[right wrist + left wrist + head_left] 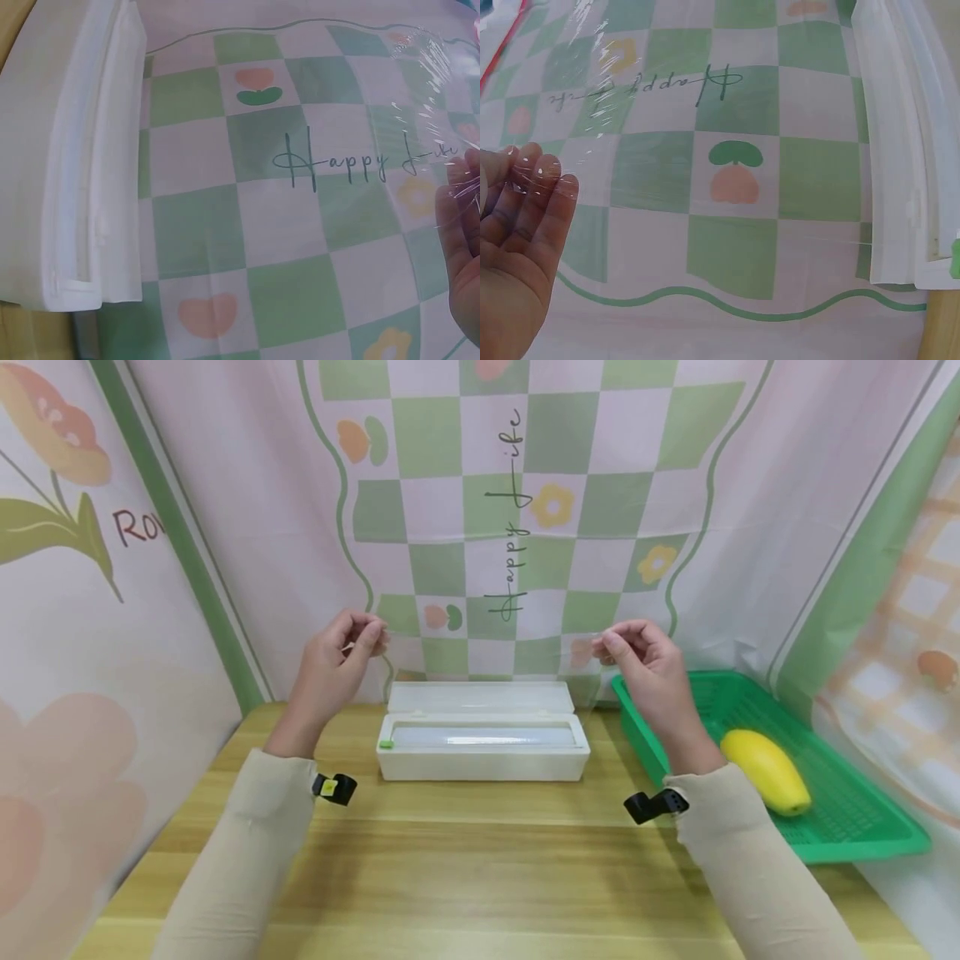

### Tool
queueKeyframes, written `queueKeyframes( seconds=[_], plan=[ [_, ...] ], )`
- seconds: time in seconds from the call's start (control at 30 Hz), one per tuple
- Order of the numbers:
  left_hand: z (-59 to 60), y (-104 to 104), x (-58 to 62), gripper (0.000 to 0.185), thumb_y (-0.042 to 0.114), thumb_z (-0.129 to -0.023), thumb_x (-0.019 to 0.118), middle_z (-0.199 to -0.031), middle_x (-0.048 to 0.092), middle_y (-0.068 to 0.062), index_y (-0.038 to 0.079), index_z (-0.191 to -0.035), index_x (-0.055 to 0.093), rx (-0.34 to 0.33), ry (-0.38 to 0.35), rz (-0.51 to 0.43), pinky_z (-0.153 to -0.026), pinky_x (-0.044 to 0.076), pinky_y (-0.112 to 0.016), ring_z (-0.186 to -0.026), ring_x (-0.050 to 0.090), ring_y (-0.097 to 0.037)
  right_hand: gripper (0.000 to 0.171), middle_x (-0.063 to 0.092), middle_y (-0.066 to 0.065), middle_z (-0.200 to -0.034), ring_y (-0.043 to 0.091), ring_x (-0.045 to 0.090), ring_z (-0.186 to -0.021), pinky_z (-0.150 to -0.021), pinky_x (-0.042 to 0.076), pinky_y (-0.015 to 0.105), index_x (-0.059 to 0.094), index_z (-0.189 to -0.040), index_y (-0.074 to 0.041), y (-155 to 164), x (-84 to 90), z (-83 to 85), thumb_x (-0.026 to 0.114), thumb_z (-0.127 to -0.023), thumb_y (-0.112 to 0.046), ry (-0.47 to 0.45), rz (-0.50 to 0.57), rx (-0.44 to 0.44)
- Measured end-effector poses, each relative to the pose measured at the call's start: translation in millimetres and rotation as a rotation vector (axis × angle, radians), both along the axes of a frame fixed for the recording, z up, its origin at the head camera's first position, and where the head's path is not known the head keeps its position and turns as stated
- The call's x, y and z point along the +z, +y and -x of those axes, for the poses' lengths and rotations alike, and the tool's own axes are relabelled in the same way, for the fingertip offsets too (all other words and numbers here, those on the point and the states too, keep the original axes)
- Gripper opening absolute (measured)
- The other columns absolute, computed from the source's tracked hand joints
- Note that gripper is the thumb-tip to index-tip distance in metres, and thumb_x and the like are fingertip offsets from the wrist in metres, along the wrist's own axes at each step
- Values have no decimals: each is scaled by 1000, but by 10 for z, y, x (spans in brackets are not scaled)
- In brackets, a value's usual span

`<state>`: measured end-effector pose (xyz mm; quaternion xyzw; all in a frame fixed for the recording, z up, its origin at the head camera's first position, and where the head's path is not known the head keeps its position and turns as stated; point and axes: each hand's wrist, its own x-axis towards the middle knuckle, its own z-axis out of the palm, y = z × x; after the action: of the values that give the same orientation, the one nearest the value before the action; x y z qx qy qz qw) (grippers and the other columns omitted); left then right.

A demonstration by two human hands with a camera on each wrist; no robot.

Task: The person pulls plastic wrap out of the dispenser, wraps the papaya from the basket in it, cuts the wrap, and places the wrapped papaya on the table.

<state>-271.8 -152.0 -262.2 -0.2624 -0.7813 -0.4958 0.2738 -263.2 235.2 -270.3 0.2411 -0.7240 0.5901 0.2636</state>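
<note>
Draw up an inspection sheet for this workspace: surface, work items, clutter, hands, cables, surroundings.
Surface: light wood-grain table.
Work items: clear film held up in the air; white box on the table, lid open, pale roll inside. Whether the film joins the roll: cannot tell.
Clutter: green basket at the right, holding a yellow fruit.
Hands: left hand and right hand raised apart, each pinching the film.
Cables: nothing seen.
Surroundings: checkered cloth behind, lettered "Happy Life".
</note>
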Motion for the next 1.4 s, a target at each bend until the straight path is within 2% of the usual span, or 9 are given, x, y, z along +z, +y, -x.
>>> queueKeyframes(
  seconds=[0.13,0.43,0.67,1.07,1.4],
  plan=[
    [-24,0,64,27,23,-107,50,-98,64,-11,-1,-111,61,6,11,-5,-80,56,-25,-88,63,-20,15,70,7,-98,18,64,-89,-80,54,21,61,-107,0,-1,56,-12,59,-102,-14,29,3,7],
    [-52,-13,198,26,22,-107,50,-95,64,-8,-1,-110,61,36,62,18,-75,55,-21,-84,62,-16,16,69,10,-97,21,64,-87,-79,54,23,60,-107,4,-11,177,-42,58,-102,-11,84,40,78],
    [-68,-23,306,26,21,-106,50,-95,65,-9,-2,-108,61,27,88,9,-74,55,-21,-83,61,-15,15,69,12,-98,21,64,-87,-78,53,24,60,-107,4,-23,286,-51,59,-101,-10,119,47,80],
    [-99,-16,457,28,21,-106,51,-96,64,-8,-5,-109,61,23,98,-25,-79,56,-23,-84,62,-15,14,70,12,-95,25,64,-83,-76,55,25,61,-104,4,-7,447,-64,60,-100,-10,155,80,97],
    [-186,-1,546,25,19,-106,52,-96,65,-7,-4,-108,61,17,120,-27,-78,56,-22,-83,62,-16,14,70,13,-95,23,65,-82,-73,56,25,60,-104,6,7,537,-107,61,-100,-7,170,105,122]
  ],
)
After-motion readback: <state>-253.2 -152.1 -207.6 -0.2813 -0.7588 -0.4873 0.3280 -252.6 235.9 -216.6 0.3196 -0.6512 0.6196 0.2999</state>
